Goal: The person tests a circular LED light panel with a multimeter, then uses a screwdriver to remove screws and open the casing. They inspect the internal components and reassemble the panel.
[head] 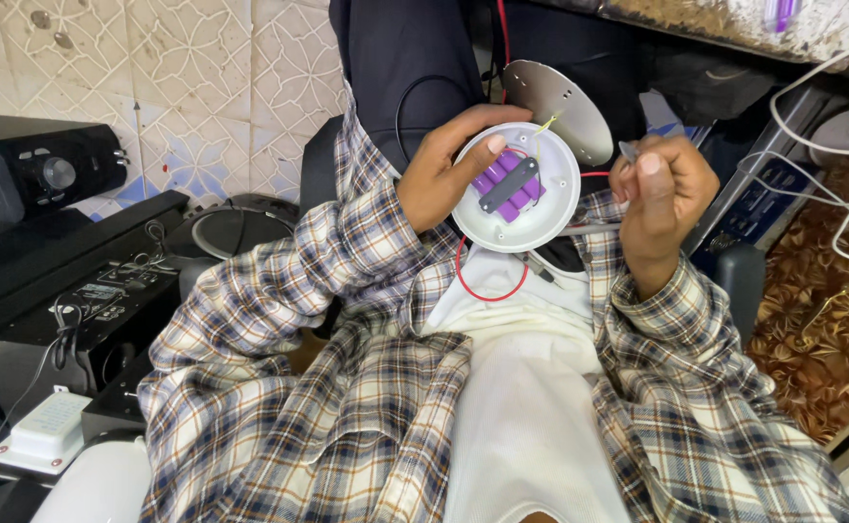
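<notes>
Your fingers [487,145] on the left hand [439,174] are grasping the round white housing [555,189], thumb lying across its open face and the rest wrapping behind its rim; those on the right hand [662,194] are pinching a thin grey metal tool [628,150] between thumb and forefinger, with the other fingers curled in.

Going from the left: a black speaker unit [47,169] is standing against the patterned tile wall [202,68], and black audio equipment [86,300] with loose leads is sitting below it. A small white box [47,431] is resting at the lower left edge. Your plaid sleeve [279,291] is running up toward the housing.

The housing is being held in front of your chest, above your white shirt [521,387], tilted with its inside facing the camera. Inside it, purple battery cells [510,186] are lying side by side under a dark grey strap [509,186]. A red wire [487,291] is looping down from it. Just behind its upper right rim, a silver metal disc [560,107] is tilting away, joined by a thin yellow lead.

The tool tip is hovering just beside the housing's right edge; I cannot tell whether it is touching. Farther right, white cables [831,194] are trailing over a brown patterned surface [821,320].
</notes>
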